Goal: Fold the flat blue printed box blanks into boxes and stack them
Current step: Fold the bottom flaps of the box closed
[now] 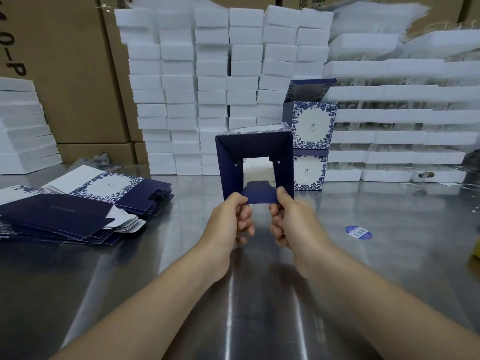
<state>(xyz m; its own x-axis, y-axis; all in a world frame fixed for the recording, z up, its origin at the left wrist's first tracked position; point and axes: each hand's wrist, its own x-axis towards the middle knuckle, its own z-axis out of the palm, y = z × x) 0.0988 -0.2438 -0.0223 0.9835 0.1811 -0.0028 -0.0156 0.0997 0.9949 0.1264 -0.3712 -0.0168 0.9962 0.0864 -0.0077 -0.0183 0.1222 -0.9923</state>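
A dark blue box [253, 146], half folded and open toward me, hangs above the steel table at centre. My left hand [233, 219] pinches its lower edge on the left, and my right hand [288, 216] pinches the same edge on the right, with a bottom flap between them. Flat blue printed blanks [78, 209] lie in a fanned pile at the left. Behind the held box, two folded boxes [311, 149] with white floral fronts stand stacked one on the other.
White foam blocks [220, 87] are piled in tall columns at the back, more foam trays [402, 120] at the right and far left. Brown cartons [65, 74] stand behind. A blue oval sticker [358, 232] lies on the steel table [259, 307].
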